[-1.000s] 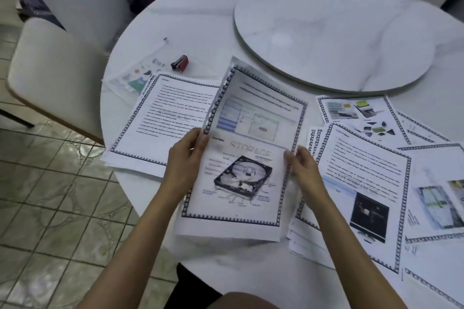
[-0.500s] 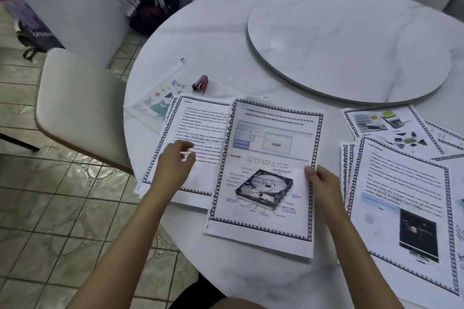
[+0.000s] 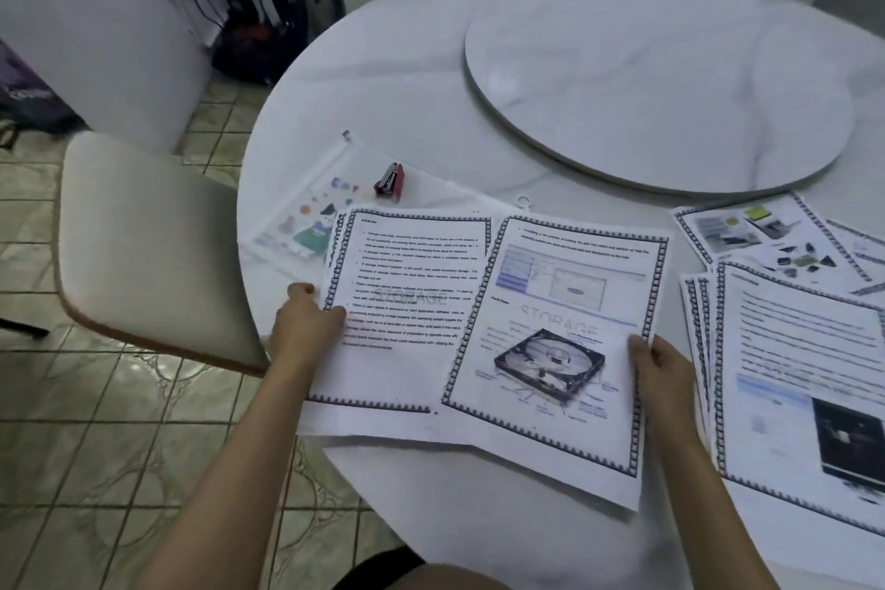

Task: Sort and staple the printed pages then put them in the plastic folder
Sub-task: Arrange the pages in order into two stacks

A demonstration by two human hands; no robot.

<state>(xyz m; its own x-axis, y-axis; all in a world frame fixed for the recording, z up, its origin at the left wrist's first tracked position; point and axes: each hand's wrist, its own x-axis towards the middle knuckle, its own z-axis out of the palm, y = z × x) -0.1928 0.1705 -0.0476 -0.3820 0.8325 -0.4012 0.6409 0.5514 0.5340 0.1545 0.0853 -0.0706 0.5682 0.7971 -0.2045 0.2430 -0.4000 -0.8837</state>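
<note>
The hard-drive page point(image 3: 550, 350) now lies on the worktop point(image 3: 407, 77), our right hand point(image 3: 663, 378) pinching its right edge. Our left hand point(image 3: 306, 326) has shifted, fingers gripping the text page point(image 3: 407, 292) just left of it. We judge sorting unfinished: the stapler point(image 3: 389, 180) and plastic folder point(image 3: 287, 230) lie beyond it, untouched.

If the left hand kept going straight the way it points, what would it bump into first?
Probably the red stapler lying on the plastic folder, after the left hand crosses the text page it holds; depth is unclear.
</note>
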